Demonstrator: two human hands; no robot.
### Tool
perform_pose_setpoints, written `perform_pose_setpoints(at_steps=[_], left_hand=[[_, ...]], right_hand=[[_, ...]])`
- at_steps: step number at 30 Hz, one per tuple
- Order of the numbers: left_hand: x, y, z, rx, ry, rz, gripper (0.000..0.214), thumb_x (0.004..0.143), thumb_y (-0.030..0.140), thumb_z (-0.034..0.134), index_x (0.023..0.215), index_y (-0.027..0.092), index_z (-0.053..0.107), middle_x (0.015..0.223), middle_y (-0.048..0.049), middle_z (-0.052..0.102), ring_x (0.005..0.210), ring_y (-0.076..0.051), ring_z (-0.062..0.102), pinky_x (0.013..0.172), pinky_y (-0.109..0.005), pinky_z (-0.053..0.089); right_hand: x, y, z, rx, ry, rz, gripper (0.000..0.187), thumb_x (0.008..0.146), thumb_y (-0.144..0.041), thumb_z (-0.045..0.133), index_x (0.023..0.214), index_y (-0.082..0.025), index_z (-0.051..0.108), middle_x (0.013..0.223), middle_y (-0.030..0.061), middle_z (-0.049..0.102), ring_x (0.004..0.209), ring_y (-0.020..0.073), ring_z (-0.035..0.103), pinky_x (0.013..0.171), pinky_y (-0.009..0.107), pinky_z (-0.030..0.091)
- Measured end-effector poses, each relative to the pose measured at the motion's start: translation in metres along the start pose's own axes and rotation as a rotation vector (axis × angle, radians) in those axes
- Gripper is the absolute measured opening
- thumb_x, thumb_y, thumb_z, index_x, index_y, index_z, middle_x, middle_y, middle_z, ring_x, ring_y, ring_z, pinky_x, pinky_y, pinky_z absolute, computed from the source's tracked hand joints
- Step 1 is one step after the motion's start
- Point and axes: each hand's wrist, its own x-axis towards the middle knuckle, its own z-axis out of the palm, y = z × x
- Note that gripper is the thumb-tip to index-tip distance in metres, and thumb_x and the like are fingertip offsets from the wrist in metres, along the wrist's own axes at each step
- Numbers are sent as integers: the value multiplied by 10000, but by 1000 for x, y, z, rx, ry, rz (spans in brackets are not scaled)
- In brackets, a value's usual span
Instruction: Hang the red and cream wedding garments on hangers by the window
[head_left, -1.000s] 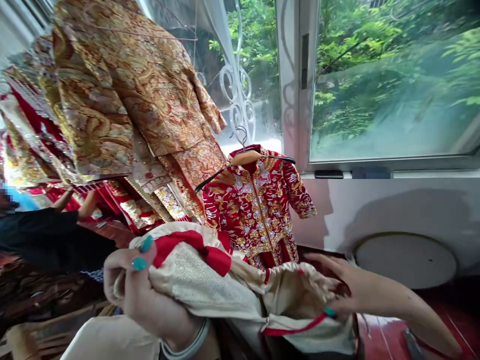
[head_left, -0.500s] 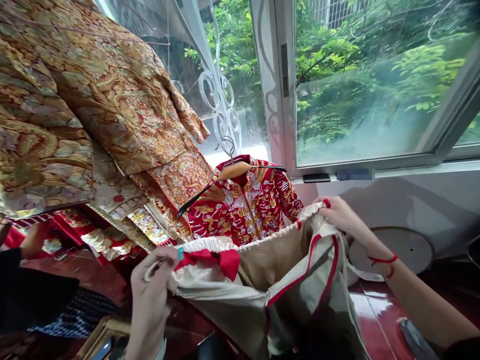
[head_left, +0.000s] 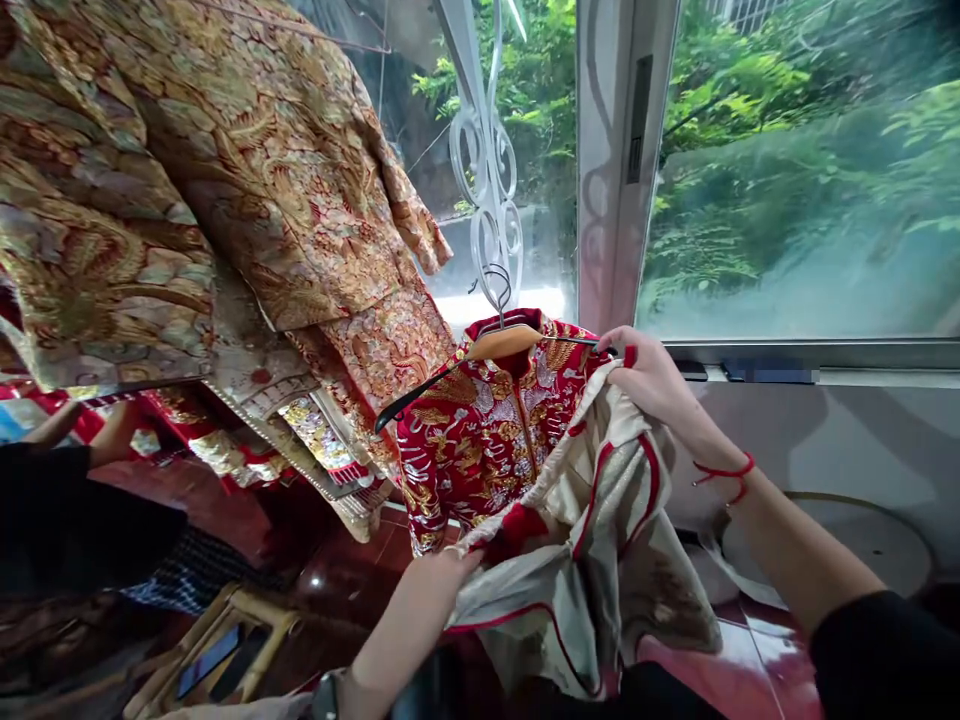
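A cream skirt with red piping and a gathered waistband hangs between my hands, its pale inner side showing. My right hand pinches one end of the waistband, close against the right tip of a black hanger with a wooden middle. Lower and to the left, my left hand grips the other side of the waistband; its fingertips are partly hidden by cloth. On the hanger is a red embroidered jacket with gold and silver patterns, partly covered by the skirt.
Large gold-patterned garments hang at the left. Beyond them reaches another person's black sleeve. A bamboo stool holds two phones. Window frame and sill run along the right, above a round pale board.
My right hand has raised its end of the waistband to the hanger's right tip. My left hand has moved right and down, so the waistband now slants. The view has shifted left.
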Motion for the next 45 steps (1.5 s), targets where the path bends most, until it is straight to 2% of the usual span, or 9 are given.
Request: perform_pose_setpoints(at_steps=[4,11,15,19,26,34,39,42,45], left_hand=[[13,22,20,70,-35,-265,340,883,131,444,1120,183,681,983,-140,704,973,-257,674,893,-376,487],[24,26,57,-512,250,-184,306,798,264,559,1064,202,695,1149,-97,586,1112,-236,543,1038,-368,410],[54,31,103,-644,-44,-80,363,762,161,519,1068,204,710,1221,-95,545,1252,-239,460,1096,-352,362],[82,39,125,-577,69,-189,368,812,156,455,1112,129,667,1408,-154,396,1235,-244,505,1036,-316,408],[96,26,126,-480,98,-402,771,750,-16,405,1496,154,314,1559,-178,269,1395,-255,400,1114,-316,325],[53,-18,88,-1398,-146,-408,637,745,299,599,1356,132,529,1099,-128,724,1076,-294,659,981,-431,478],[37,-15,62,-747,53,-373,485,741,195,565,1217,166,656,1245,-119,665,1223,-295,564,1078,-415,390],[25,-22,53,-165,141,-458,698,711,60,492,1390,221,515,1338,-142,574,1174,-300,594,1030,-441,420],[20,-41,48,-53,105,-497,754,761,53,415,1488,247,362,1360,-153,538,1032,-256,661,934,-396,480]], right_hand=[[6,0,11,60,-48,-57,344,573,-131,498,904,-208,556,607,-57,480,509,115,372,508,253,281],[11,-9,19,108,-151,-156,320,584,-109,461,880,-192,551,785,-5,575,644,137,478,614,270,373],[10,-10,18,94,-203,-214,295,597,-109,465,866,-184,558,886,15,610,716,149,503,679,283,396],[4,-10,11,76,-250,-204,308,606,-106,467,886,-191,563,833,2,600,633,126,456,607,257,360],[12,-2,-6,70,-320,-211,382,594,-137,504,949,-181,636,720,4,582,596,143,458,542,258,337],[35,15,-16,116,-283,-119,467,556,-150,514,1001,-174,652,570,-53,475,483,96,325,466,233,243],[46,26,-9,71,-308,-129,601,538,-159,514,1120,-172,662,578,-54,518,488,105,349,479,233,272],[58,37,3,71,-302,-114,638,536,-187,505,1149,-145,678,651,-26,598,521,120,399,525,250,334],[67,43,17,61,-347,-131,691,537,-196,502,1209,-141,652,671,-27,603,520,119,402,538,251,347]])
